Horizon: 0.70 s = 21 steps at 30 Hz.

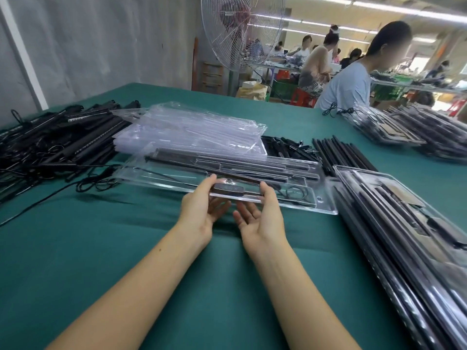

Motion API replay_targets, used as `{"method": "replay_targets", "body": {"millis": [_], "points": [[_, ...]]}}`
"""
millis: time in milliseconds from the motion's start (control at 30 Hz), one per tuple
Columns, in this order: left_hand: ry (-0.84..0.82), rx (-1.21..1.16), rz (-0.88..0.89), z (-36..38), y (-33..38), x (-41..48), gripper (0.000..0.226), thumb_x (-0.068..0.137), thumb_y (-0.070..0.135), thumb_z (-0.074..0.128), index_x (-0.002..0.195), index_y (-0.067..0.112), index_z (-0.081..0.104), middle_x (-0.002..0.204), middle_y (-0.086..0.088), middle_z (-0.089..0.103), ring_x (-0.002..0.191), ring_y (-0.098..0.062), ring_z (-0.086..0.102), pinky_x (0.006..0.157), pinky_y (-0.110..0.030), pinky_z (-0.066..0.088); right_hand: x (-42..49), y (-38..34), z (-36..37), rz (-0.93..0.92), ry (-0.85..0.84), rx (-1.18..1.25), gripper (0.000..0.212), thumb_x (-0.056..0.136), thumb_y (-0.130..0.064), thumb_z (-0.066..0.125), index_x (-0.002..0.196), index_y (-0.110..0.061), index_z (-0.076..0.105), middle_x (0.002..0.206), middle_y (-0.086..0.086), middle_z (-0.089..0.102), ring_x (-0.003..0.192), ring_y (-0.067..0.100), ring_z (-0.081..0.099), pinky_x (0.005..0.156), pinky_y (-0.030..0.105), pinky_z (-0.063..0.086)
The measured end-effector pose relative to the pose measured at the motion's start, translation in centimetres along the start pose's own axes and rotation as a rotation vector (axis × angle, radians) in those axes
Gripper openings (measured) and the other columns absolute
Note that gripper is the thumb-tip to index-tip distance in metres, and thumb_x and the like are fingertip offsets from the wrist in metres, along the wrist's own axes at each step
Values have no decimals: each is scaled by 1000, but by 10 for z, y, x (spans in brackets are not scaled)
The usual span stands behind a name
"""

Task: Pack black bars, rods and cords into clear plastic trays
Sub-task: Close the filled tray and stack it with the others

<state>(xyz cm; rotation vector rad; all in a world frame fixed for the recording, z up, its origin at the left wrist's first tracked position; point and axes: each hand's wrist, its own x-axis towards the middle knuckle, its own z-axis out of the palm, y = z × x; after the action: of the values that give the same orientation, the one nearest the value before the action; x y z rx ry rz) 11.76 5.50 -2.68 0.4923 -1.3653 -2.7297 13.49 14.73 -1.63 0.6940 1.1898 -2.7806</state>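
A clear plastic tray (290, 205) lies across the green table (101, 248) in front of me, its near edge lifted. Black bars (227, 160) fill its far slots and a coiled black cord (295, 192) sits in its right pocket. A small dark controller (227, 188) lies in the near slot. My left hand (202, 208) and my right hand (260, 213) both grip the tray's near edge, thumbs on top beside the controller, fingers underneath.
Empty clear trays (192, 127) are stacked behind. A heap of black bars and cords (55, 145) lies at left, loose black rods (341, 155) at right. Filled trays (404, 236) pile along the right edge. A person (353, 79) sits across, near a large fan (242, 29).
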Motion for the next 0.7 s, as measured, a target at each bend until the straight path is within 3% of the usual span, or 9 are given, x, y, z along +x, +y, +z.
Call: {"method": "replay_targets", "body": {"millis": [167,233,300,367,433,500,567,700], "points": [[13,2,-136,-14,14,8,20,89,28,60,76,14,56,58,-4,64,65,-20,61,52,-38,58,9,-20,-12,-131,297,52,29,85,-41,59,101,-19,50,100,-1,50,78,16,52,59,29,47],[-11,-57,-236,-17,19,9,24,89,32,61,83,10,52,69,-12,65,74,-28,64,53,-47,58,15,-33,-20,-191,368,76,25,86,-40,53,101,-20,48,105,0,52,79,16,53,61,29,46],[-74,-66,-340,-23,24,11,35,88,37,59,97,4,53,89,-19,65,81,-36,66,54,-52,57,21,-47,-30,-247,399,22,16,87,-33,50,87,-18,53,101,3,56,83,20,55,59,31,48],[-152,-46,-422,-31,26,13,48,88,38,58,114,-1,49,107,-27,61,87,-43,67,59,-56,56,28,-60,-40,-251,325,-124,16,89,-23,50,77,-14,53,94,8,60,83,24,59,57,33,53],[-209,-78,-436,-37,31,16,46,88,32,58,118,1,44,115,-31,57,90,-47,66,63,-59,55,35,-70,-50,-199,154,-333,13,90,-12,56,78,-7,54,83,14,62,73,27,63,53,30,57],[-227,-120,-402,-41,35,18,30,90,25,57,106,3,45,102,-33,64,86,-43,68,61,-56,56,38,-73,-58,-117,53,-484,10,87,-4,60,80,-1,53,76,17,60,67,27,62,51,29,57],[-198,-91,-379,-44,35,19,17,91,21,56,92,6,47,87,-29,68,78,-38,70,57,-51,57,40,-71,-61,-56,31,-476,10,86,3,58,77,3,53,73,17,57,65,26,59,48,27,55],[-153,-28,-344,-45,24,21,15,92,21,57,92,9,48,93,-24,64,73,-35,70,54,-48,57,44,-68,-60,-81,62,-414,15,87,5,55,73,0,55,68,12,55,61,24,56,43,21,52]]}}
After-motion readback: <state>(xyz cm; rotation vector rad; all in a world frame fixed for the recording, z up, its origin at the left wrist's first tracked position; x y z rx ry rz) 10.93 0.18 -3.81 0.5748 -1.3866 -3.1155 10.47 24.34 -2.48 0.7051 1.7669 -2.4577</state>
